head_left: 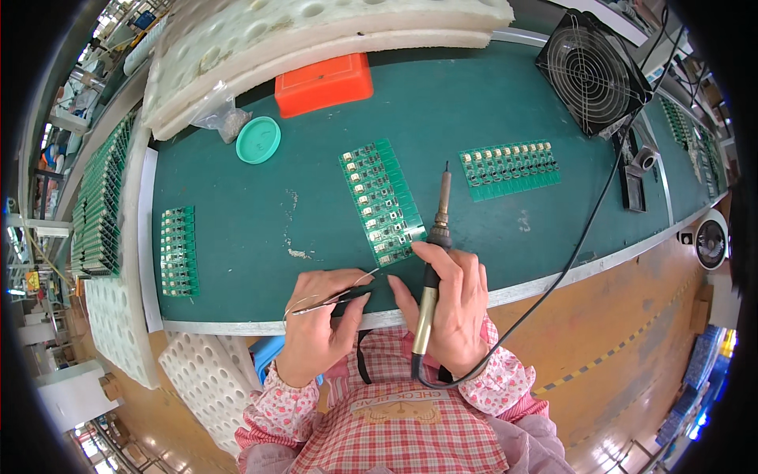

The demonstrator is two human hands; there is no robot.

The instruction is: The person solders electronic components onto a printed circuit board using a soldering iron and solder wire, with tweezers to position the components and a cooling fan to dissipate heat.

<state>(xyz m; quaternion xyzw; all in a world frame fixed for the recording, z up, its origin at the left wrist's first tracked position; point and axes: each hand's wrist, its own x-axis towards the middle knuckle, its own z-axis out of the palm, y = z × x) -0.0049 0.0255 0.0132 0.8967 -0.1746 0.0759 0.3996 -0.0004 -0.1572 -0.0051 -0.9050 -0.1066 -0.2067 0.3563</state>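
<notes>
Right now, in the head view, the right hand [454,296] is wrapped around a soldering iron [440,235] just right of centre, tip upward. At lower centre, the left hand [316,324] grips what look like tweezers [335,299] and thin wire, near the middle circuit board [383,201]. A careless swing could scorch that board; the trailing cable [583,243], if snagged, might jerk the iron.

Across the top left of the frame stretches a thick white foam slab [260,49] with round hollows, and below it sit an orange-red box [324,85], a clear plastic bag [215,114] and a round teal lid [258,142]. A black fan [588,73] stands at upper right; a striped floor line [616,338] crosses the lower right.
</notes>
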